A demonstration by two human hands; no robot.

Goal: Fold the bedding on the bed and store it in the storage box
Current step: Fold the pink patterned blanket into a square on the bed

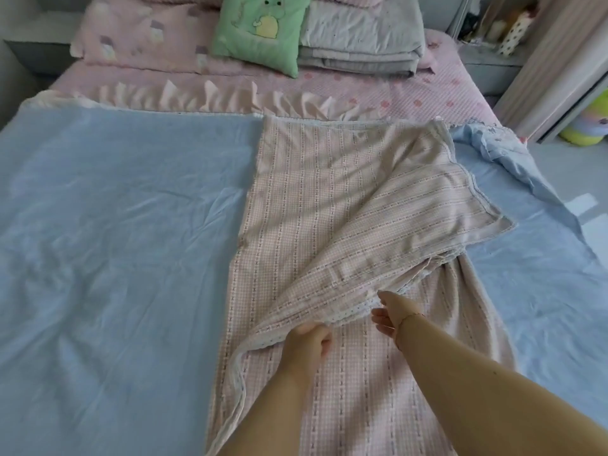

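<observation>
A large bedding sheet lies spread over the bed, its blue side (115,241) up on the left and right. A pink checked strip (306,199) of it is folded over down the middle. A second flap of the checked side is lifted and bunched to the right of centre. My left hand (309,340) grips the white lace edge of that flap. My right hand (391,312) is beside the same edge with fingers straight, touching the fabric from the right. No storage box is in view.
At the head of the bed lie a pink patterned pillow (141,37), a green cartoon cushion (260,31) and a stack of folded grey bedding (362,37). The pink bed cover (444,90) shows beyond the sheet. A shelf and a sliding door stand at the right.
</observation>
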